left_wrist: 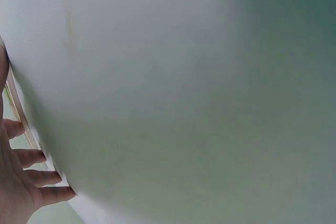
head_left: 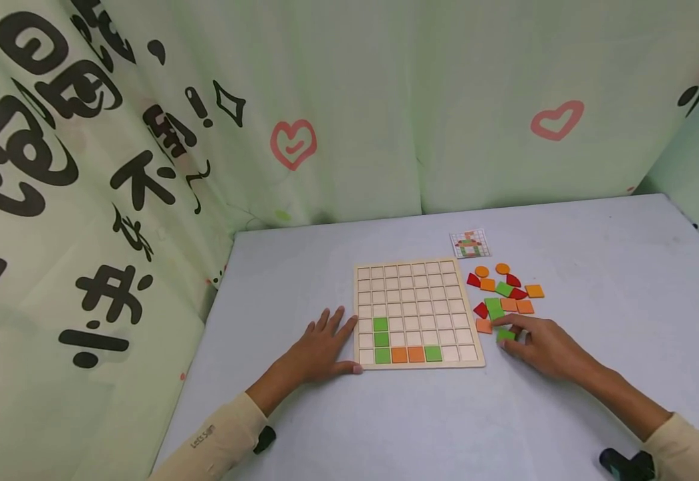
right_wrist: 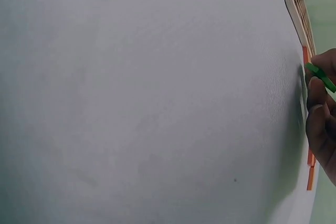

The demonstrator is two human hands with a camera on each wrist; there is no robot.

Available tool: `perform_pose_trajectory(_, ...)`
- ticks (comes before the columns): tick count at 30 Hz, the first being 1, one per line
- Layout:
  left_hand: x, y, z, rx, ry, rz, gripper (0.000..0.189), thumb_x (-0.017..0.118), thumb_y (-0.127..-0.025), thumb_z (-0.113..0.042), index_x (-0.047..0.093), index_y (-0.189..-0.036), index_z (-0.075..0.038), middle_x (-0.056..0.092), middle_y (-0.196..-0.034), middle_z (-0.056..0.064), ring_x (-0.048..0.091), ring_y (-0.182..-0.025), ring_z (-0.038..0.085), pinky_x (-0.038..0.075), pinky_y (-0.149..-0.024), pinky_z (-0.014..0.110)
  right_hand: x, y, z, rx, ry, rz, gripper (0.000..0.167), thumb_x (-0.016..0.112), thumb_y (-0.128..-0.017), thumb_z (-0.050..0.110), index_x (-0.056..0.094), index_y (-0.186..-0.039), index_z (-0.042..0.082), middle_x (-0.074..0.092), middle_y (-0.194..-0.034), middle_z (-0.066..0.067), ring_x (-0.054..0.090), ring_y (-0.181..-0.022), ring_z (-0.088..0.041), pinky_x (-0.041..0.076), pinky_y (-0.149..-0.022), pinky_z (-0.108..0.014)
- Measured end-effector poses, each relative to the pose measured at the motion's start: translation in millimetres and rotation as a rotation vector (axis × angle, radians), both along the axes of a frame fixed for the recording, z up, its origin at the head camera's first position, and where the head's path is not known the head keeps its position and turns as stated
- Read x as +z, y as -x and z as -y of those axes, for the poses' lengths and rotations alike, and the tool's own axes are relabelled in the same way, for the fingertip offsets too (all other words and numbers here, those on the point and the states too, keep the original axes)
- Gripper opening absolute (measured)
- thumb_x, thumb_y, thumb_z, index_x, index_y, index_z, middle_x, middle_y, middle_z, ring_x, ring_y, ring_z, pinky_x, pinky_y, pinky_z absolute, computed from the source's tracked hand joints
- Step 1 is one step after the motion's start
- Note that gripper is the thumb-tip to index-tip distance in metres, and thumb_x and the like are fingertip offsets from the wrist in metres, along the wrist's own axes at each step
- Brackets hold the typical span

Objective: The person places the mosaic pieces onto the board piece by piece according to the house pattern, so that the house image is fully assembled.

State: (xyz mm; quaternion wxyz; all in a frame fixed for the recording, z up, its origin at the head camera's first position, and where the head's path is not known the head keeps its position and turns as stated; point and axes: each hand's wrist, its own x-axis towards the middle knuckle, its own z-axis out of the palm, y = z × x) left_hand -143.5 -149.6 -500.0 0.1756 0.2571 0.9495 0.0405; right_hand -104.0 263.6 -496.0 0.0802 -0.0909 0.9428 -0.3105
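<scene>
A wooden grid board point(head_left: 418, 307) lies on the table. Its second column holds a short stack of green squares point(head_left: 381, 339), and two orange squares point(head_left: 407, 355) and another green square point(head_left: 433, 353) continue along the bottom row. My left hand point(head_left: 319, 351) rests flat at the board's left edge, fingers spread; the left wrist view shows its fingertips along that edge. Right of the board, my right hand point(head_left: 544, 344) pinches a green square tile point(head_left: 506, 336) between thumb and fingers. That green tile point(right_wrist: 321, 77) appears tilted in the right wrist view.
Loose tiles lie right of the board: orange circles point(head_left: 482, 272), red curved pieces point(head_left: 480, 310), orange squares point(head_left: 534, 291) and green ones point(head_left: 494, 308). A small pattern card point(head_left: 470, 244) sits behind them. Printed curtains point(head_left: 349, 147) hang along the table's back and left.
</scene>
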Motion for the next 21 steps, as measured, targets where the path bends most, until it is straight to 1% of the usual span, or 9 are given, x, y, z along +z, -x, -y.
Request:
perform_pose_trajectory(4, 1.3, -0.7, 0.3, 0.0, -0.006, 0.0, 0.097, 0.055, -0.087, -0.074, 0.022, -0.162, -0.021, 0.017, -0.168, 0.014, 0.016, -0.154, 0.042, 0.029, -0.117, 0.06, 0.3, -0.4, -0.1, 0.017, 0.009, 0.013, 0.032, 0.079, -0.086, 0.017, 0.072, -0.117, 0.012, 0.062, -0.086, 0.002, 0.05, -0.074, -0.013, 0.043, -0.055, -0.021)
perform_pose_trajectory(8, 1.4, -1.4, 0.9, -0.002, -0.008, 0.0, 0.097, 0.055, -0.087, -0.074, 0.022, -0.162, -0.021, 0.017, -0.168, 0.013, 0.017, -0.154, 0.042, 0.03, -0.117, 0.06, 1.4, 0.8, -1.5, 0.029, 0.013, 0.03, 0.032, 0.08, -0.085, 0.019, 0.073, -0.116, 0.012, 0.062, -0.087, 0.003, 0.049, -0.071, -0.012, 0.042, -0.054, -0.021)
perform_pose_trajectory(16, 0.8, -1.2, 0.5, -0.002, 0.001, 0.001, 0.096, 0.056, -0.088, -0.072, 0.021, -0.162, -0.021, 0.016, -0.168, 0.013, 0.016, -0.154, 0.042, 0.029, -0.118, 0.059, 6.2, 1.4, -0.9, 0.035, 0.088, 0.125, 0.039, 0.08, -0.086, 0.022, 0.07, -0.121, 0.009, 0.065, -0.094, -0.003, 0.052, -0.059, -0.01, 0.044, -0.051, -0.022)
perform_pose_trajectory(21, -0.5, -0.3, 0.7, -0.005, 0.001, -0.002, 0.096, 0.056, -0.088, -0.072, 0.021, -0.162, -0.021, 0.016, -0.168, 0.013, 0.016, -0.154, 0.042, 0.029, -0.117, 0.06, 7.0, 2.8, -0.5, 0.036, 0.126, 0.154, 0.04, 0.079, -0.086, 0.021, 0.068, -0.123, 0.007, 0.066, -0.098, -0.005, 0.054, -0.055, -0.01, 0.044, -0.051, -0.022)
